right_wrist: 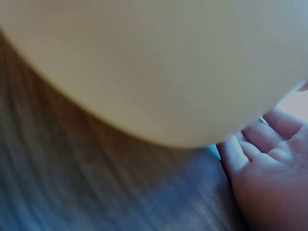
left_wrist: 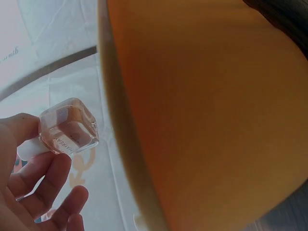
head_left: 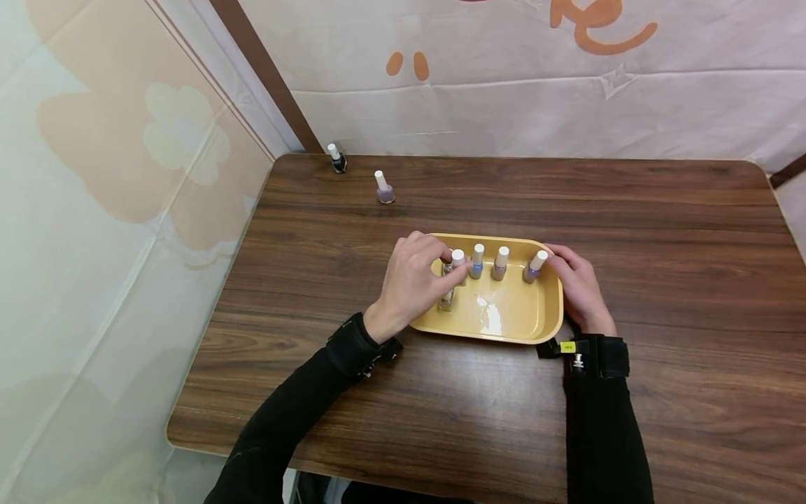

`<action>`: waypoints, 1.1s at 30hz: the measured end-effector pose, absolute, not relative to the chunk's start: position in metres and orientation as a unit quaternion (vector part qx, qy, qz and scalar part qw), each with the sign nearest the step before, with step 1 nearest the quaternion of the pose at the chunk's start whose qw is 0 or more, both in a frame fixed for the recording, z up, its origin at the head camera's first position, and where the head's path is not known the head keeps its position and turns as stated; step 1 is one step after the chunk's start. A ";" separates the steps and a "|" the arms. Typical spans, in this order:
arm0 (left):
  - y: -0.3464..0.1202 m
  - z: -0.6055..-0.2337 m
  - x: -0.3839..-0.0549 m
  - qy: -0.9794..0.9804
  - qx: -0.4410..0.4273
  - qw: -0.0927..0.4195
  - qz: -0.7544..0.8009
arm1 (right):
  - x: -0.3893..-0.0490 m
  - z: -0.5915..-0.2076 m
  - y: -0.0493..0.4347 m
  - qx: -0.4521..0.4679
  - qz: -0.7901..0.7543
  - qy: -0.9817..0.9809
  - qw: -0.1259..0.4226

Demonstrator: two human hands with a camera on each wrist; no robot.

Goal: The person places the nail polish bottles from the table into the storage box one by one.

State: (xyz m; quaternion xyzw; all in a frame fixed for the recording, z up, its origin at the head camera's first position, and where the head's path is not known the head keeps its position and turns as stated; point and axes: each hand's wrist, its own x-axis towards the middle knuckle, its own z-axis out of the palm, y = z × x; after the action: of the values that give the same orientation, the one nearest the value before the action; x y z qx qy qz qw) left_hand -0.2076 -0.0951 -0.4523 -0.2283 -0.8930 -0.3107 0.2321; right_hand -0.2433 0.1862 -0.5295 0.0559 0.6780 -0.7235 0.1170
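Observation:
My left hand pinches a nail polish bottle by its white cap, between thumb and fingers. Its square glass looks pale pink in the left wrist view. The hand is over the left end of a yellow tray. Just below the fingers is a clear nail polish bottle, partly hidden. A blue bottle, a pinkish bottle and a purple bottle stand along the tray's far side. My right hand holds the tray's right end, fingers against its outer wall.
On the wooden table, a dark nail polish bottle stands at the far left corner. A light purple bottle stands nearer, beyond the tray. Printed cloth hangs behind the table and along its left side.

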 end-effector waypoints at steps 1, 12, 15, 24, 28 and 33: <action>-0.094 -0.451 -0.208 -0.893 -0.228 0.230 -0.312 | -0.244 -0.529 0.187 0.057 -0.723 0.678 0.119; -0.083 -0.448 -0.211 -0.900 -0.226 0.207 -0.309 | -0.251 -0.524 0.191 0.056 -0.730 0.670 0.123; -0.081 -0.449 -0.211 -0.903 -0.230 0.207 -0.298 | -0.251 -0.524 0.191 0.051 -0.735 0.665 0.123; -0.074 -0.453 -0.209 -0.910 -0.242 0.205 -0.268 | -0.251 -0.524 0.190 0.044 -0.740 0.661 0.120; -0.072 -0.456 -0.208 -0.911 -0.243 0.203 -0.264 | -0.251 -0.524 0.188 0.043 -0.743 0.656 0.121; -0.070 -0.458 -0.206 -0.915 -0.239 0.196 -0.259 | -0.251 -0.525 0.188 0.044 -0.738 0.662 0.123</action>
State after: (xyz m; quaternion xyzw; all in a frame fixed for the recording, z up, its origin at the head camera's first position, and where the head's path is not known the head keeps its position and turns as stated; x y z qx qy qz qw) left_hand -0.2063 -0.0702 -0.4585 -0.2389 -0.9151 -0.2589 0.1962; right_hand -0.2514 0.1881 -0.5246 0.0443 0.6624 -0.7376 0.1233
